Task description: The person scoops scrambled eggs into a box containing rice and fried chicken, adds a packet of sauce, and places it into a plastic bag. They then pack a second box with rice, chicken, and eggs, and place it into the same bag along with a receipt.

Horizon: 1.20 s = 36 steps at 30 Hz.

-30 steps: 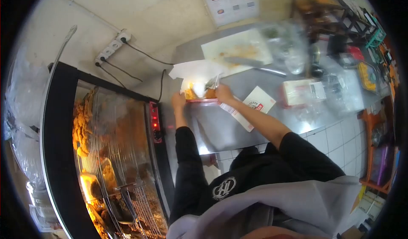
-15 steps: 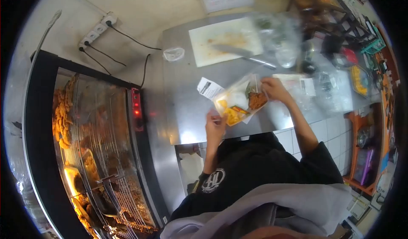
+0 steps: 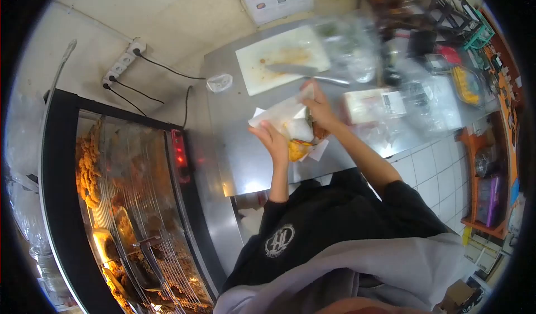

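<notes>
Low over the steel table (image 3: 234, 166), an open meal box holds white rice (image 3: 301, 130), yellow food (image 3: 297, 151) and some brown food (image 3: 319, 133) at the right. Its pale lid (image 3: 283, 109) stands tilted over the far side of the food. My left hand (image 3: 272, 139) grips the lid's left end, thumb and fingers closed on it. At the lid's upper right corner, my right hand (image 3: 318, 106) pinches the edge. White paper (image 3: 319, 150) shows under the near right side of the box.
A cutting board (image 3: 279, 57) with a knife (image 3: 298, 69) lies beyond the box. Clear plastic bags (image 3: 357, 51) and a stack of white paper (image 3: 368, 106) are to the right. A lit glass display case (image 3: 131, 202) with fried food stands at the left, near a crumpled plastic piece (image 3: 219, 83).
Both hands have moved from the box's sides to its far edge. The lid is now raised and partly covers the food and the printed slip.
</notes>
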Motion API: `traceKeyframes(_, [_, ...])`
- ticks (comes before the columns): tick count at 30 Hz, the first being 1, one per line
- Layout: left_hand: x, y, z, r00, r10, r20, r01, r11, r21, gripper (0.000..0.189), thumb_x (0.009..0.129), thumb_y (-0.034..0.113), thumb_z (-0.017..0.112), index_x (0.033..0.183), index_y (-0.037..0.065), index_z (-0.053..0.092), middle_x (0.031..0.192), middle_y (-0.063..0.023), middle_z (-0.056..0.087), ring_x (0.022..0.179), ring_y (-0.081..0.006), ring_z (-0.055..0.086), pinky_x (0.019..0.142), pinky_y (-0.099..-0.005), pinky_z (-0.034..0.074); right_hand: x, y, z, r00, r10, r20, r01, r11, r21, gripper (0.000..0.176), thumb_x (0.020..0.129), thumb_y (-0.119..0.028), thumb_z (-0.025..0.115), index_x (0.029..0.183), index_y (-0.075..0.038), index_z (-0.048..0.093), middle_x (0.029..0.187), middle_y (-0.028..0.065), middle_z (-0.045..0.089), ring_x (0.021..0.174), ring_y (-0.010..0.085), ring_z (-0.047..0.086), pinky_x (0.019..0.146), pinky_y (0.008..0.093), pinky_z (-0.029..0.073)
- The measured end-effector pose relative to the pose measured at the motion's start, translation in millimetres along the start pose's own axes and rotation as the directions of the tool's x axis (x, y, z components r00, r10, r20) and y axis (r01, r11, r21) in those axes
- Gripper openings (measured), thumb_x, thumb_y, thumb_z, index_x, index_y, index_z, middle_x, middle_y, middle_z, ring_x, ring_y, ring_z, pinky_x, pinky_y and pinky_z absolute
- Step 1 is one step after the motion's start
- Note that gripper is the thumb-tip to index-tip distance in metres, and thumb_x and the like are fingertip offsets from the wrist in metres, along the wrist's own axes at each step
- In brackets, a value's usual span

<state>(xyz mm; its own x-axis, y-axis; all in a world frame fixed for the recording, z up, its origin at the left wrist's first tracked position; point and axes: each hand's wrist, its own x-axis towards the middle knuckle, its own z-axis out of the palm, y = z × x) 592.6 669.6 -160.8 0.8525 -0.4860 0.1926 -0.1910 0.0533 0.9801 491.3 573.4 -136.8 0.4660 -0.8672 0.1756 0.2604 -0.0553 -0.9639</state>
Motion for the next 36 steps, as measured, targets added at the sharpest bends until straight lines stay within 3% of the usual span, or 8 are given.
traceKeyframes(5, [23,13,-35,0.968,0.110,0.226,-0.186,0.916,0.355,0.041,0.087,0.021,0.041,0.118,-0.006,0.035,0.112,-0.0214,0.042,0.104,-0.0295,0.039,0.092,-0.0365,0.028,6,6,-42,0.977,-0.205,-0.052,0.124,0.755,-0.644,0.046,0.071,0.000,0.048,0.117,-0.008,0.045,0.096,0.0133,0.049,0.094,0.0232,0.047,0.087,0.0339,0.032])
traceKeyframes(8, [11,44,-69,0.855,0.036,0.518,-0.420,0.634,0.649,0.038,0.081,0.009,0.046,0.115,-0.007,0.043,0.109,-0.0234,0.044,0.100,-0.0345,0.039,0.089,-0.0399,0.030,10,-52,-76,0.820,0.330,0.468,0.366,0.326,-0.872,0.049,0.069,0.000,0.055,0.116,-0.014,0.053,0.104,0.0181,0.053,0.101,0.0280,0.046,0.096,0.0376,0.027])
traceKeyframes(16, [-16,-30,-67,0.798,0.100,0.594,-0.502,0.654,0.565,0.041,0.077,0.001,0.049,0.118,-0.003,0.043,0.065,-0.0211,0.056,0.053,-0.0342,0.054,0.049,-0.0390,0.042,-65,17,-53,0.967,-0.182,0.177,0.252,0.768,-0.588,0.061,0.067,-0.007,0.060,0.124,-0.003,0.039,0.118,0.0199,0.048,0.097,0.0314,0.054,0.086,0.0344,0.042])
traceKeyframes(18, [-28,34,-50,0.924,0.002,0.382,-0.175,0.892,0.416,0.043,0.082,0.015,0.051,0.121,0.000,0.041,0.058,-0.0193,0.055,0.051,-0.0319,0.056,0.051,-0.0393,0.043,-62,6,-48,0.991,-0.112,0.073,0.133,0.832,-0.538,0.046,0.069,-0.006,0.048,0.116,-0.007,0.048,0.099,0.0209,0.057,0.086,0.0328,0.058,0.077,0.0361,0.045])
traceKeyframes(23, [-22,35,-45,0.778,0.324,0.539,-0.491,0.848,0.199,0.036,0.086,0.019,0.047,0.118,0.001,0.044,0.084,-0.0202,0.060,0.076,-0.0242,0.061,0.063,-0.0324,0.047,-54,-6,-59,0.992,-0.119,-0.033,0.076,0.800,-0.596,0.021,0.079,-0.017,0.047,0.095,-0.008,0.057,0.078,0.0190,0.060,0.074,0.0355,0.057,0.070,0.0389,0.044])
traceKeyframes(30, [-22,27,-61,0.700,-0.024,0.714,-0.162,0.968,0.192,0.054,0.084,0.016,0.051,0.129,0.001,0.026,0.119,-0.0216,0.043,0.107,-0.0266,0.046,0.086,-0.0392,0.040,-78,4,-78,0.972,0.011,0.236,0.119,0.839,-0.531,0.044,0.079,-0.022,0.052,0.118,-0.006,0.041,0.114,0.0187,0.046,0.106,0.0321,0.044,0.089,0.0408,0.033])
traceKeyframes(32, [-23,30,-74,0.544,-0.058,0.837,-0.705,0.509,0.494,0.071,0.079,0.024,0.058,0.132,0.001,0.016,0.131,-0.0246,0.027,0.125,-0.0311,0.023,0.098,-0.0490,0.023,-94,2,-88,0.890,0.140,0.434,0.296,0.547,-0.783,0.074,0.069,-0.043,0.064,0.124,-0.005,0.032,0.128,0.0215,0.030,0.118,0.0389,0.029,0.095,0.0501,0.023])
traceKeyframes(36, [-11,44,-69,0.515,-0.103,0.851,-0.806,0.281,0.521,0.084,0.070,0.031,0.065,0.131,-0.001,0.017,0.136,-0.0243,0.015,0.128,-0.0392,0.004,0.100,-0.0539,0.009,-83,-4,-89,0.858,0.001,0.514,0.429,0.547,-0.718,0.089,0.055,-0.058,0.067,0.119,-0.003,0.038,0.132,0.0236,0.021,0.125,0.0399,0.015,0.098,0.0548,0.015])
